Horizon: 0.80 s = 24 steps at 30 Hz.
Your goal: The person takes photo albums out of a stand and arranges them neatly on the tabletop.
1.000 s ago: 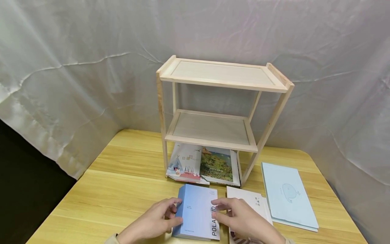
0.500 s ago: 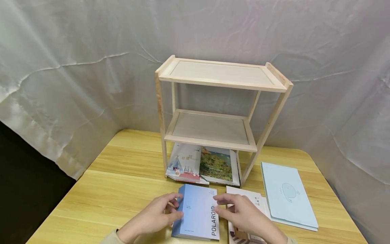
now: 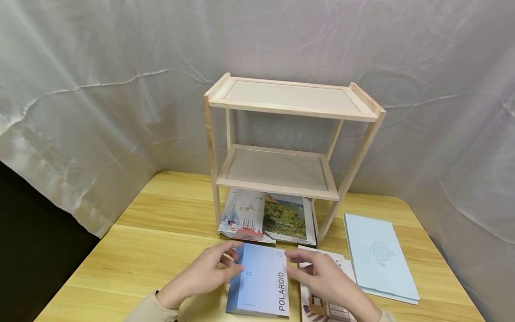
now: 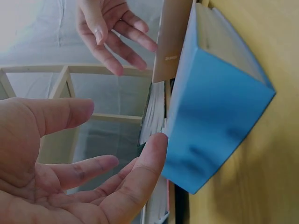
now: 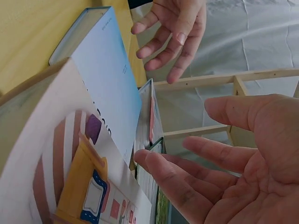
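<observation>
A thick blue photo album [image 3: 263, 279] marked "POLAROID" lies flat on the table in front of the shelf. At its left edge is my left hand [image 3: 211, 270], fingers loosely bent and holding nothing; in the left wrist view its fingertip overlaps the blue spine [image 4: 210, 112], and contact cannot be told. My right hand [image 3: 322, 275] hovers by the album's right edge, over a white album [image 3: 331, 308] with a cartoon furniture picture. Its fingers are relaxed and apart from both covers in the right wrist view. That hand partly hides the white album.
A three-tier wooden shelf [image 3: 277, 182] stands behind the albums. Beneath its middle board lie a tent-picture album [image 3: 245, 217] and a landscape photo album [image 3: 285, 219]. To the right are light blue albums, the top one [image 3: 382, 255] with a whale. Grey cloth [image 3: 100, 89] hangs around the table.
My right hand has shifted a little right, off the blue album's cover. The left hand has moved slightly forward along the spine. The albums stay in place.
</observation>
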Each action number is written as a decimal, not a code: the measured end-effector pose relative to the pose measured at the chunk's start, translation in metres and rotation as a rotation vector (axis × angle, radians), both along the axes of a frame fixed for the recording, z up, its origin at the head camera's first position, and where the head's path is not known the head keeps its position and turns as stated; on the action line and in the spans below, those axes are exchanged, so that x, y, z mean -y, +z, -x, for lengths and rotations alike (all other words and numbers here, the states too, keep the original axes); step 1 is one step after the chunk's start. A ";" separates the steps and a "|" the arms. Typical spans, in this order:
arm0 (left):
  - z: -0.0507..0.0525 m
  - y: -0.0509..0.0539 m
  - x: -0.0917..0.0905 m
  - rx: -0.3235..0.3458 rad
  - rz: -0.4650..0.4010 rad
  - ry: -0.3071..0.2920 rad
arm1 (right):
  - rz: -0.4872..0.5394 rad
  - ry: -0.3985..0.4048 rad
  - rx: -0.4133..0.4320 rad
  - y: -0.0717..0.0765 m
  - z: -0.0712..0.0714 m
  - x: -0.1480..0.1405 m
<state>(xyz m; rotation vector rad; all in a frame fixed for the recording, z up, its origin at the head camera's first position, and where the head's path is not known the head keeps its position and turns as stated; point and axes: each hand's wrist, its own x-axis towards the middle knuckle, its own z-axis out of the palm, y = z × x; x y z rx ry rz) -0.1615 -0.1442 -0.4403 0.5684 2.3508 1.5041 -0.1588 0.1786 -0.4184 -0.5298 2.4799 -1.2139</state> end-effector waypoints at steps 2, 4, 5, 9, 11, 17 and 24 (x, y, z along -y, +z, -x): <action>0.002 0.002 -0.001 0.010 -0.020 0.006 | 0.006 -0.008 -0.005 0.000 0.000 -0.001; 0.005 0.004 -0.002 0.017 -0.036 0.013 | 0.011 -0.017 -0.015 0.000 0.001 -0.001; 0.006 0.005 -0.003 0.018 -0.040 0.017 | 0.014 -0.022 -0.022 0.001 0.001 -0.002; 0.010 0.007 -0.005 0.021 -0.040 0.037 | 0.016 -0.042 -0.053 0.001 0.003 -0.003; 0.012 0.009 -0.006 0.020 -0.035 0.049 | 0.020 -0.057 -0.062 0.001 0.004 -0.003; 0.019 0.013 -0.012 0.001 -0.026 0.081 | 0.052 -0.111 -0.061 0.002 0.006 -0.005; 0.025 0.015 -0.017 0.016 -0.032 0.111 | 0.081 -0.130 -0.070 0.002 0.012 -0.008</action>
